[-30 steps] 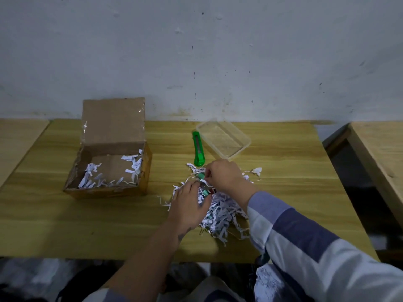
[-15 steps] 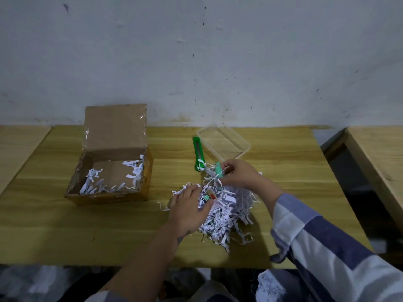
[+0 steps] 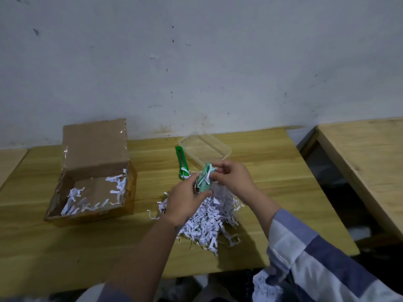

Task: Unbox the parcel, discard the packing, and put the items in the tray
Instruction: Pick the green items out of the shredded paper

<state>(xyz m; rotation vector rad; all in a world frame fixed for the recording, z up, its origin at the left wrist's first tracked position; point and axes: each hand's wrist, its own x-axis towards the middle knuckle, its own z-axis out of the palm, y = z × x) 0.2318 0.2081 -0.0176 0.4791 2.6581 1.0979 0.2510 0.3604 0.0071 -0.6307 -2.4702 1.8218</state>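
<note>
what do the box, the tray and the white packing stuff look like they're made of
Box: brown corrugated cardboard, matte, with glossy clear tape glinting along the lid edge. Tray: clear, thin plastic by the look; the wood grain shows through it and its rim catches light. Packing: white shredded paper in narrow, crinkled, matte strips, piled on the table and some left in the box.

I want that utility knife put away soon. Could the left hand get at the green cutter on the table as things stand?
Probably not right away: the left hand is holding the small green item together with the right hand. The green cutter itself lies uncovered just beyond, so once freed, the way looks clear.
</note>
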